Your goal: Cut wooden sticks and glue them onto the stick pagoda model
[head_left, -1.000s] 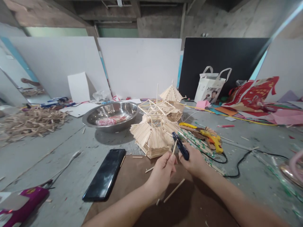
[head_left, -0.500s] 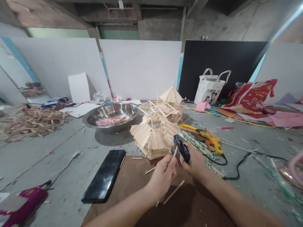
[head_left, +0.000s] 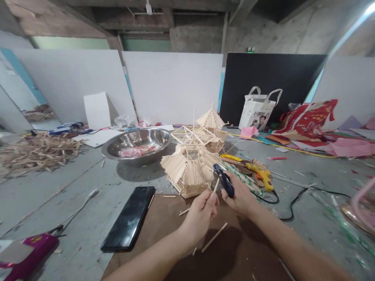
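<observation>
My left hand (head_left: pixel 202 210) is closed, pinching a thin wooden stick (head_left: pixel 217 185) that points up and to the right. In my right hand (head_left: pixel 241 195), the fingers are wrapped round a dark blue pliers-like tool (head_left: pixel 224 181). Its head is close beside the upper end of the stick; whether they touch I cannot tell. Just beyond both hands stands a pavilion model (head_left: pixel 197 171) built of wooden sticks, with an open frame on top. A loose stick (head_left: pixel 215 237) lies below my hands on a brown board (head_left: pixel 175 261), among shorter pieces.
A black phone (head_left: pixel 129 218) lies at the board's left edge. Behind it stands a steel basin (head_left: pixel 109 150) holding a plastic-wrapped packet. A purple glue gun (head_left: pixel 38 253) is at the lower left, a yellow glue gun (head_left: pixel 263 175) and its black cord at the right. Wood scraps (head_left: pixel 38 152) are heaped left.
The tool's head has tilted slightly against the stick and back. Both hands keep their hold and stay in nearly the same place. The view has shifted a little.
</observation>
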A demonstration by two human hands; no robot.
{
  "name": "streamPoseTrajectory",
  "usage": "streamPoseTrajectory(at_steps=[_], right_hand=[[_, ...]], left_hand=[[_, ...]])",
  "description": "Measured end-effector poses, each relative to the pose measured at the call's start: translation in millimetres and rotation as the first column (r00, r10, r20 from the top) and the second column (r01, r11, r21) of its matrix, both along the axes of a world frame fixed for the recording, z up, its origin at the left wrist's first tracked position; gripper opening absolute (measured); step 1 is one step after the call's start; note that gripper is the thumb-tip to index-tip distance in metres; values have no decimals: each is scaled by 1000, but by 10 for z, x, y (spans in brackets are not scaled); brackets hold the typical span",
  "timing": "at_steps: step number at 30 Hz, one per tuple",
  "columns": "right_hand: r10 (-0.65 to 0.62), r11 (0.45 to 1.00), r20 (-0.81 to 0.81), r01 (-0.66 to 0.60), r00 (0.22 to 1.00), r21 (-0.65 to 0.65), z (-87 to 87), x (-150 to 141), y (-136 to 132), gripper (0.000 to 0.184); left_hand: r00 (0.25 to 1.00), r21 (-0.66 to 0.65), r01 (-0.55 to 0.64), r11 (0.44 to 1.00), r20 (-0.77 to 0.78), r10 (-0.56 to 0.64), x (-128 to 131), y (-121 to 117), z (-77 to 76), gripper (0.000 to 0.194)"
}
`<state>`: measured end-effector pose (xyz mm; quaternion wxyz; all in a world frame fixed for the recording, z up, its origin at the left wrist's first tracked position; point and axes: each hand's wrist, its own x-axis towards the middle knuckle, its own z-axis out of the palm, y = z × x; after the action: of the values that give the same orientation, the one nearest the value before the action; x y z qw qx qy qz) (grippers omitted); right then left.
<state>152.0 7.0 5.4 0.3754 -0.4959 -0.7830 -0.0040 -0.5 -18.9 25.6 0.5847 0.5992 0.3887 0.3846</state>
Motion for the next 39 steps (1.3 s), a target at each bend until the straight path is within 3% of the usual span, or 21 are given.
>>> streamPoseTrajectory(at_steps=[9,15,20,26,30,33,35,37,39], right_hand=[[-240,957,74,223,968,185,78,19,-31,35],[-275,951,143,248,951,182,179,154,-140,29],[-308,949,121,294,944,116,102,172,-267,20],[-266,964,42,266,963,22,-50,122,-369,11],[-147,986,-44,143,988,-82,-108,62,-429,6],[-97,976,-187,56,978,-213,-150,64,-447,9],[-135,956,-301,44,944,-289,-174,107,-439,13],[-181,957,-337,86,924,-277,-198,169,-422,14],[-208,969,-265,161,941,-188,-228,225,-406,16]], left_hand=[[978,-181,126,975,189,-91,27,-93,120,31],[965,-204,190,960,220,-145,53,-155,206,31],[958,-261,244,934,212,-191,89,-221,238,32],[953,-264,241,934,246,-176,54,-327,109,30],[955,-253,236,938,237,-176,-7,-386,34,29],[966,-261,206,943,206,-154,-68,-428,-27,28],[972,-272,187,944,188,-139,-113,-447,-88,28],[971,-270,191,944,190,-142,-155,-449,-156,28],[967,-256,208,944,201,-159,-190,-434,-216,28]])
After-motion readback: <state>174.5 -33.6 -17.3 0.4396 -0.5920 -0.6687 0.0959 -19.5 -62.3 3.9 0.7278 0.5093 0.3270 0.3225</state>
